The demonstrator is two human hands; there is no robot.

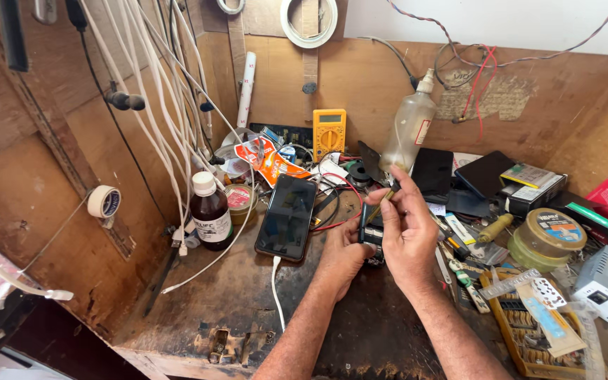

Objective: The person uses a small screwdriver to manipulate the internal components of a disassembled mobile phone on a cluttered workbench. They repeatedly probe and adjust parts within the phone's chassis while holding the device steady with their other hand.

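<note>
Wooden workbench (233, 302) sat cluttered. Left hand (343, 257) clamped small dark device (371, 236) at centre, fingers wrapped round its lower edge. Right hand (406, 225) pinched thin yellow-handled tool (381, 203), tip down on device's top. Black smartphone (287, 217) lay at nine o'clock of device, just beside, white cable plugged in. Brown bottle (210, 211) stood further at nine o'clock. Yellow multimeter (329, 132) leaned at twelve o'clock, well apart.

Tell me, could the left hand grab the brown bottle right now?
Probably not straight away: the left hand is busy holding a small dark gadget. The brown bottle stands close by, with only the phone between.
</note>
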